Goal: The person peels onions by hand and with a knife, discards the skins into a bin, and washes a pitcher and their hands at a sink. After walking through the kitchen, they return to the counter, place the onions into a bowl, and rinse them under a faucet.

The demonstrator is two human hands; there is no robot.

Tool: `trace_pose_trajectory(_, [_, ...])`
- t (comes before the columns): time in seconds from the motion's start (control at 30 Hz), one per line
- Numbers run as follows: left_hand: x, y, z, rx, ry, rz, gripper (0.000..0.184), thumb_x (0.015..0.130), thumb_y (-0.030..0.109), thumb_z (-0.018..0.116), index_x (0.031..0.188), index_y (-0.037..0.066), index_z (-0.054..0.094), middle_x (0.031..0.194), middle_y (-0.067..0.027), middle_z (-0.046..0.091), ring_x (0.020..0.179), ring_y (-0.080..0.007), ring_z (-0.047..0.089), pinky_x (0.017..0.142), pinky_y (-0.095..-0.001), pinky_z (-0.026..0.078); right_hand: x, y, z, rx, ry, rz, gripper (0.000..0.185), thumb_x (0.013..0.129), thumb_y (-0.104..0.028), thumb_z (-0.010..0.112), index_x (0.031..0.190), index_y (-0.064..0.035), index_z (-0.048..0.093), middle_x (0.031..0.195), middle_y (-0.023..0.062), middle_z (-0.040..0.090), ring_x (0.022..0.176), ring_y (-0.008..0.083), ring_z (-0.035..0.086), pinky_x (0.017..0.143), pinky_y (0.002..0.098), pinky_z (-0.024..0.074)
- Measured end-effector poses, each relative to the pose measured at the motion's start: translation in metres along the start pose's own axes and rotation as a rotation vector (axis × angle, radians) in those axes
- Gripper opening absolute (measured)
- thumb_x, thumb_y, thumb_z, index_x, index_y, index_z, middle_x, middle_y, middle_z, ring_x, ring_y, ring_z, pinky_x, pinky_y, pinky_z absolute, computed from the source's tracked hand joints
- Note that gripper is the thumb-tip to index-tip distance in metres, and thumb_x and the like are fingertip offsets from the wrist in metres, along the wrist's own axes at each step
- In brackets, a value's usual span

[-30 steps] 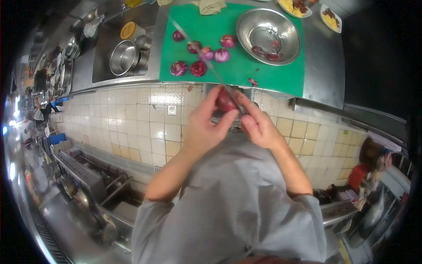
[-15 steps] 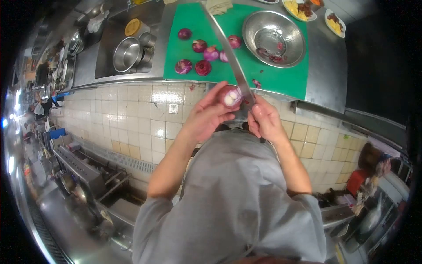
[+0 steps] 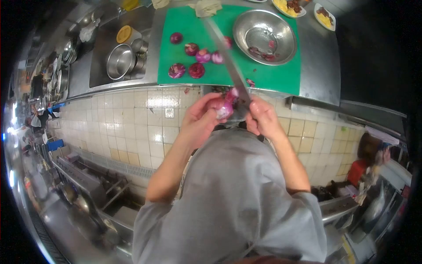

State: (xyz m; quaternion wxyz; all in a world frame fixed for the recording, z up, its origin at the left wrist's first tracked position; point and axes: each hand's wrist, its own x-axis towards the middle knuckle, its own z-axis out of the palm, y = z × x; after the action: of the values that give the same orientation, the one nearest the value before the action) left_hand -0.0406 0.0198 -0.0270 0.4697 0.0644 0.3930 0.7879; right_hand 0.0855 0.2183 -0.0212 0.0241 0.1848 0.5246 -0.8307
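My left hand [image 3: 201, 121] is wrapped round a red onion [image 3: 220, 108], held in front of the counter edge. A strip of purple skin stands off the onion's upper right side, beside the blade. In my right hand [image 3: 263, 118] is a long knife [image 3: 229, 60], its blade slanting up and left over the green cutting board [image 3: 272, 78]. Several red onions [image 3: 196, 70] lie at the board's left part. The steel bowl [image 3: 288, 42] on the board's right part holds dark skin scraps.
A beige cloth [image 3: 206, 8] lies at the board's far edge. Steel pots [image 3: 121, 61] and a yellow-lidded container [image 3: 125, 34] stand at the left. Two plates with food, one of them a white plate [image 3: 325, 16], are at the back right. Tiled floor [image 3: 151, 136] shows below the counter.
The onion has turned in my left hand, and a strip of skin now sticks out from it. The blurred knife has shifted slightly. The whole view has moved a little.
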Motion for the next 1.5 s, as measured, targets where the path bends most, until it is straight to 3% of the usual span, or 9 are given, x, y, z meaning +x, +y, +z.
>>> trace_pose_trajectory(0.13, [-0.008, 0.017, 0.015, -0.071, -0.061, 0.028, 0.041, 0.103, 0.012, 0.055, 0.144, 0.008, 0.046, 0.139, -0.0142, 0.056, 0.120, -0.0354, 0.062, 0.096, -0.0427, 0.053, 0.003, -0.001, -0.011, 0.163, 0.140, 0.035, 0.045, 0.103, -0.054, 0.049, 0.100, -0.0094, 0.055, 0.054, 0.0016, 0.044, 0.037, 0.0114, 0.038, 0.035, 0.0273, 0.0297])
trace_pose_trajectory(0.23, [-0.004, 0.022, 0.018, -0.145, -0.032, 0.028, 0.043, 0.104, 0.018, 0.055, 0.145, 0.008, 0.045, 0.142, -0.0122, 0.053, 0.124, -0.0344, 0.059, 0.102, -0.0443, 0.049, -0.001, 0.006, -0.006, -0.081, 0.109, 0.058, 0.041, 0.104, -0.051, 0.049, 0.103, -0.0108, 0.055, 0.054, -0.0003, 0.044, 0.036, 0.0103, 0.038, 0.035, 0.0263, 0.0294])
trace_pose_trajectory(0.3, [0.012, 0.018, 0.019, -0.198, -0.114, 0.069, 0.044, 0.104, 0.024, 0.054, 0.144, 0.008, 0.045, 0.144, -0.0082, 0.051, 0.128, -0.0288, 0.054, 0.110, -0.0417, 0.042, 0.002, 0.007, -0.005, 0.094, -0.020, 0.125, 0.042, 0.105, -0.042, 0.053, 0.134, -0.0121, 0.052, 0.059, -0.0050, 0.046, 0.043, 0.0063, 0.041, 0.039, 0.0249, 0.0318])
trace_pose_trajectory(0.37, [0.017, 0.009, 0.004, -0.188, -0.007, 0.022, 0.041, 0.102, 0.019, 0.056, 0.140, 0.007, 0.050, 0.138, -0.0060, 0.057, 0.126, -0.0207, 0.053, 0.111, -0.0373, 0.039, 0.012, 0.023, -0.013, -0.327, -0.106, 0.037, 0.056, 0.104, -0.038, 0.053, 0.147, -0.0031, 0.044, 0.093, 0.0090, 0.065, 0.073, 0.0173, 0.063, 0.063, 0.0332, 0.0526])
trace_pose_trajectory(0.4, [0.018, 0.012, 0.013, -0.187, 0.068, -0.011, 0.041, 0.099, 0.017, 0.061, 0.137, 0.006, 0.049, 0.131, -0.0067, 0.057, 0.118, -0.0227, 0.056, 0.108, -0.0389, 0.044, 0.017, 0.039, -0.012, -0.640, 0.004, -0.391, 0.062, 0.105, -0.044, 0.049, 0.148, -0.0010, 0.040, 0.108, 0.0145, 0.063, 0.092, 0.0200, 0.063, 0.079, 0.0364, 0.0539])
trace_pose_trajectory(0.53, [0.022, -0.006, -0.057, -0.306, -0.093, -0.141, 0.032, 0.103, 0.023, 0.056, 0.131, 0.008, 0.057, 0.128, -0.0044, 0.062, 0.114, -0.0164, 0.060, 0.092, -0.0303, 0.051, -0.002, -0.001, 0.000, -0.614, -0.132, -0.353, 0.062, 0.106, -0.040, 0.047, 0.150, 0.0012, 0.037, 0.146, 0.0234, 0.050, 0.133, 0.0343, 0.051, 0.109, 0.0424, 0.0413])
trace_pose_trajectory(0.87, [0.024, 0.014, -0.016, 0.109, -0.016, -0.063, 0.054, 0.102, 0.016, 0.059, 0.150, 0.007, 0.037, 0.129, -0.0058, 0.061, 0.099, -0.0120, 0.062, 0.081, -0.0258, 0.051, -0.011, 0.012, -0.004, -0.596, -0.037, -0.279, 0.060, 0.106, -0.035, 0.049, 0.155, -0.0050, 0.032, 0.117, 0.0165, 0.063, 0.072, 0.0195, 0.063, 0.066, 0.0342, 0.0540])
trace_pose_trajectory(1.1, [0.033, 0.015, 0.015, 0.406, 0.072, 0.103, 0.067, 0.090, 0.000, 0.070, 0.148, 0.005, 0.038, 0.131, -0.0102, 0.058, 0.115, -0.0208, 0.060, 0.097, -0.0332, 0.050, -0.015, -0.019, 0.007, -0.693, -0.040, -0.277, 0.062, 0.105, -0.035, 0.052, 0.153, -0.0007, 0.035, 0.153, 0.0236, 0.043, 0.141, 0.0320, 0.043, 0.114, 0.0409, 0.0367])
trace_pose_trajectory(1.5, [0.009, 0.043, 0.035, 0.651, 0.152, 0.371, 0.066, 0.082, -0.002, 0.076, 0.141, 0.000, 0.045, 0.117, -0.0083, 0.064, 0.107, -0.0154, 0.064, 0.092, -0.0305, 0.055, -0.009, -0.046, 0.041, -0.786, -0.104, -0.321, 0.071, 0.094, -0.026, 0.067, 0.154, -0.0079, 0.035, 0.123, 0.0210, 0.066, 0.085, 0.0437, 0.069, 0.074, 0.0440, 0.0552])
